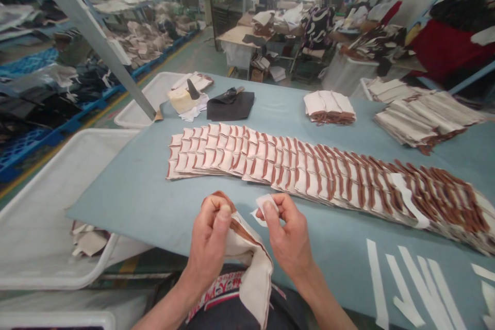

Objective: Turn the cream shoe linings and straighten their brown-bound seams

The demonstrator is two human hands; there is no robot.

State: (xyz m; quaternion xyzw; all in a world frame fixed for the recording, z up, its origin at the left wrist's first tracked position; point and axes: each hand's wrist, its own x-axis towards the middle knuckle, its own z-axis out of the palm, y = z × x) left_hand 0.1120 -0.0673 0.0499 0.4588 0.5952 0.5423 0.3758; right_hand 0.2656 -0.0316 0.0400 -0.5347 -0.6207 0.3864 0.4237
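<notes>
My left hand (211,234) is closed on a cream fabric piece with brown edging (253,263), which hangs down over my lap at the table's front edge. Between the thumb and fingers of my right hand (288,229) is a small white strip (266,206), bent over at the fingertips. The two hands are a short way apart, with the upper edge of the fabric piece between them. Behind them lies a long overlapping row of cream pieces with brown edges (263,154).
Loose white strips (412,278) lie at the right front of the blue-green table (147,206). Farther back are a black cloth (231,104), a small cream stack (328,105) and a larger stack (429,113). White bins (50,221) stand left; a seated person (317,23) is beyond.
</notes>
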